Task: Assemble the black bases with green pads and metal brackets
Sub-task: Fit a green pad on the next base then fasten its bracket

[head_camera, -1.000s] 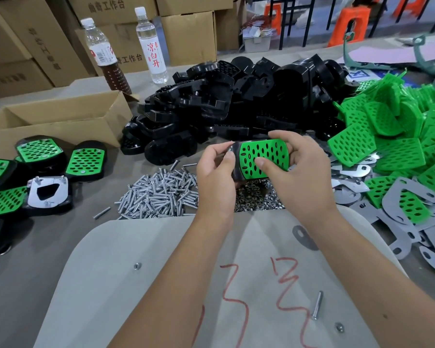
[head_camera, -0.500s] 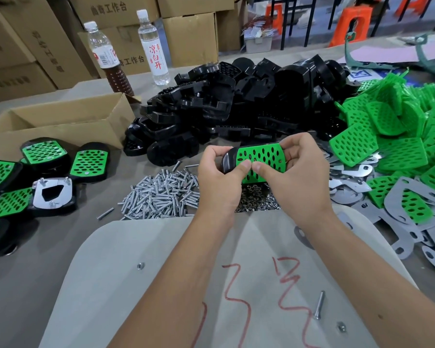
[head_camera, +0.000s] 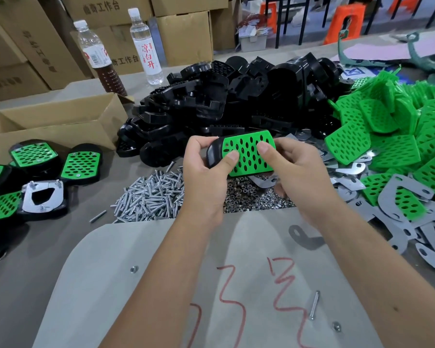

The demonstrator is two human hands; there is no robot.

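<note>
Seating of a green pad onto a black base is judged to be the step in hand. The pair is held up above the bench, over the screw pile and the heap of nuts. The base is gripped at its left end by the left hand, fingers curled behind it and thumb laid on the pad's face. The right end is gripped by the right hand, whose thumb is pressed near the pad's middle while its fingers are wrapped behind; whether a bracket is also held beneath cannot be told.

Further black bases are heaped behind, loose green pads are piled to the right, and metal brackets are scattered below those. Finished units are laid at the left beside a cardboard box.

The pad appears flush but no screws are seen in it. A bracket would probably be needed next, its holes lined up with those of pad and base, then screws passed through and nuts fitted. Care would be called for so that the pad is not shifted while one hand is freed.
</note>
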